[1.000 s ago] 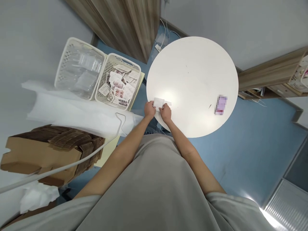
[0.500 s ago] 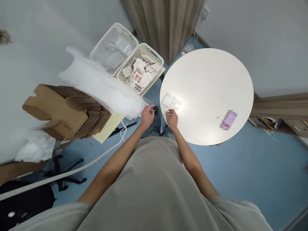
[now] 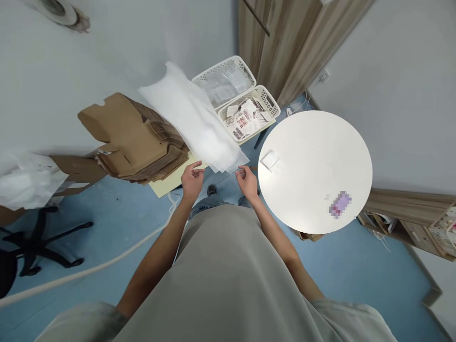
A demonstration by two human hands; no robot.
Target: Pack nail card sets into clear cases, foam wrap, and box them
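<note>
My left hand (image 3: pixel 193 182) is in front of the pale yellow tabletop (image 3: pixel 167 183), fingers apart and holding nothing. Close to its right lies a stack of white foam sheets (image 3: pixel 194 114). My right hand (image 3: pixel 247 184) is at the near right corner of those sheets, its fingers loosely bent and spread; whether they touch the sheets I cannot tell. On the round white table (image 3: pixel 309 142), to the right of that hand, rests a small white packet (image 3: pixel 270 160). Folded brown cardboard boxes (image 3: pixel 131 137) are stacked left of the sheets.
Behind the sheets stand a white basket with clear plastic bags (image 3: pixel 224 85) and another basket (image 3: pixel 272 102) with small printed cards (image 3: pixel 245 118). A blurred purple item (image 3: pixel 341 204) lies on the round table. A white hose (image 3: pixel 107 267) and a chair base (image 3: pixel 39 247) are at lower left.
The view has turned left, so the sheets, boxes and baskets appear further right. Both hands have moved leftward from the round table to the sheets, and are wider apart.
</note>
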